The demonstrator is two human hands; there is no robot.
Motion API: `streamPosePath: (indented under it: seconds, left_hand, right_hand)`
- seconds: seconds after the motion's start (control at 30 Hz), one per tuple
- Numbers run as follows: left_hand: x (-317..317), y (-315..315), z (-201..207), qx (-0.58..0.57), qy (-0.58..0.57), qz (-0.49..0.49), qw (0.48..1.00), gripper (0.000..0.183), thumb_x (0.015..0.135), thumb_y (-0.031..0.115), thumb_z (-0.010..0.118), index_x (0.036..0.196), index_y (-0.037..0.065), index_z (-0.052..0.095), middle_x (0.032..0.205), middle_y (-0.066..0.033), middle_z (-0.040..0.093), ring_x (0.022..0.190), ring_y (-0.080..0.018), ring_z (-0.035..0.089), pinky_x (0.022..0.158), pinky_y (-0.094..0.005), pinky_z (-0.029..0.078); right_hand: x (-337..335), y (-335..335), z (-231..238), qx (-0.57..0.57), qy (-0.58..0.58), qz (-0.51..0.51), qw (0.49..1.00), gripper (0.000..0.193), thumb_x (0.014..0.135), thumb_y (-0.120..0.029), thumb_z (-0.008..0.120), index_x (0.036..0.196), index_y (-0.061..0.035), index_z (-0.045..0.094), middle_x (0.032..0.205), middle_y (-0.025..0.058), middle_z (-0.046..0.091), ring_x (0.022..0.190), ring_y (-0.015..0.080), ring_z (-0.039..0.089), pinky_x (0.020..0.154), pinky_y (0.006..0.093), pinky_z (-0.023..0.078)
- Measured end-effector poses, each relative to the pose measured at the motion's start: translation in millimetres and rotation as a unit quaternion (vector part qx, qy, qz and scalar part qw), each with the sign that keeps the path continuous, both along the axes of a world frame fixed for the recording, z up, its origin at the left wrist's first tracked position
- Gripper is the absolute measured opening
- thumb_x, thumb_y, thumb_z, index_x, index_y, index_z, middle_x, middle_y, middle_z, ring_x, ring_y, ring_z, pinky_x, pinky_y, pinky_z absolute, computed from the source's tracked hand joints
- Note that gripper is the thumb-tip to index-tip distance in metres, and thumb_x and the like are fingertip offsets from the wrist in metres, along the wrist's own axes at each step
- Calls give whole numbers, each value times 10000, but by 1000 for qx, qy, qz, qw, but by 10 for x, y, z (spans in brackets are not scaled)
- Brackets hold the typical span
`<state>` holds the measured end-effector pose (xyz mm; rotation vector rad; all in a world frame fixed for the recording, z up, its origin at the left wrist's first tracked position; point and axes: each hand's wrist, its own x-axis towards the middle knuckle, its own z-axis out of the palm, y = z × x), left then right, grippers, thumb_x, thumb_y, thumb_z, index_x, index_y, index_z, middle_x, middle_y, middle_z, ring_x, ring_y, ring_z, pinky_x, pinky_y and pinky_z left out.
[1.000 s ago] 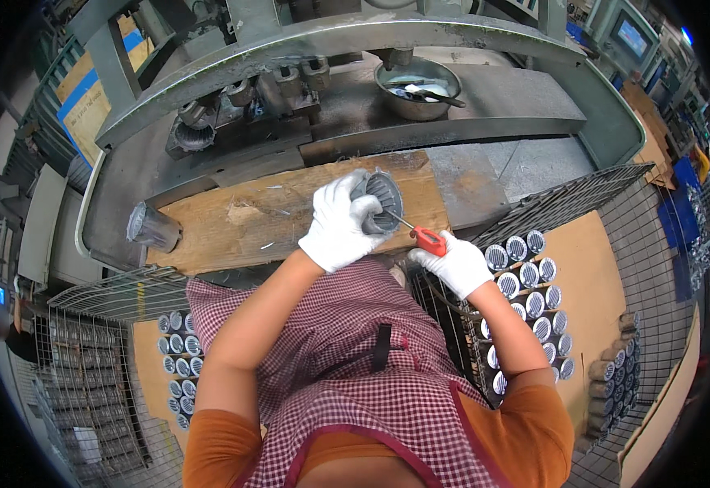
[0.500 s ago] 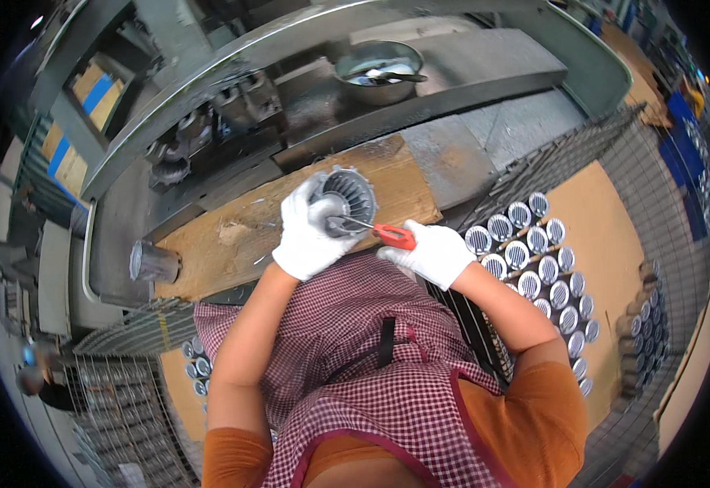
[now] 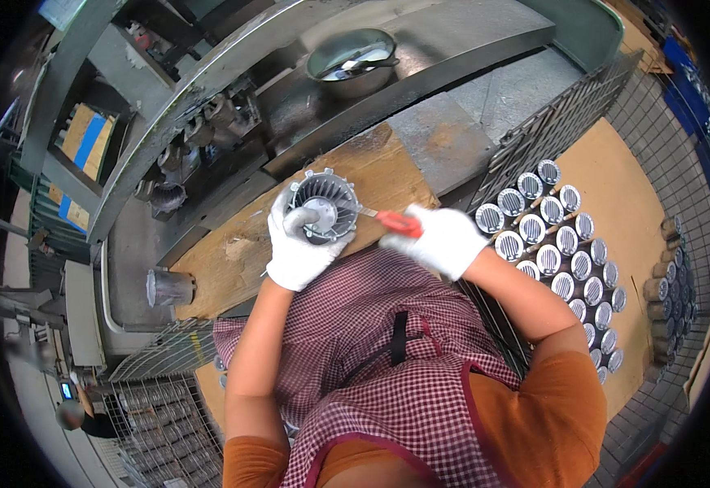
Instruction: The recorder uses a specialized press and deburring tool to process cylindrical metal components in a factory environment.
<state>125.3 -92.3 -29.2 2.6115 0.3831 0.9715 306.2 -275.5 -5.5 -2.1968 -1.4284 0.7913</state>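
My left hand, in a white glove, holds a ribbed, round metal casting with its open, finned side toward me. The thumb reaches into the hollow near the central hub. In my gloved right hand, partly blurred, is a red-handled tool with a thin metal blade. Its blade meets the right rim of the casting; the exact tip is hard to make out. Both hands are above the near edge of a worn wooden board.
On the board's left end lies a grey cylindrical casting. A metal bowl with utensils sits behind. Right of me, a wire-mesh crate holds rows of round castings on cardboard. Another person is far left.
The casting has turned to face me more fully, and the tool's blade has drawn back from inside it to the right rim. The whole view has shifted slightly.
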Motion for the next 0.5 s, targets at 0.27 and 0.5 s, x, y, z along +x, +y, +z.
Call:
streamPosePath:
  seconds: [0.27, 0.5]
  left_hand:
    - [-242, 246, 202, -64, 52, 48, 995, 611, 538, 266, 923, 915, 71, 483, 1277, -235, 506, 1242, -359, 482, 1013, -452, 417]
    - [-574, 610, 198, -210, 171, 156, 950, 709, 683, 347, 803, 1238, 19, 509, 1272, -208, 549, 1146, -323, 566, 973, -405, 453]
  right_hand:
    - [1304, -336, 127, 507, 13, -375, 776, 565, 794, -505, 741, 1137, -63, 656, 949, 64, 691, 838, 139, 627, 807, 311, 501]
    - [1993, -532, -391, 196, -311, -482, 796, 690, 822, -607, 594, 1275, -88, 578, 1260, 176, 592, 1138, 358, 581, 959, 438, 453]
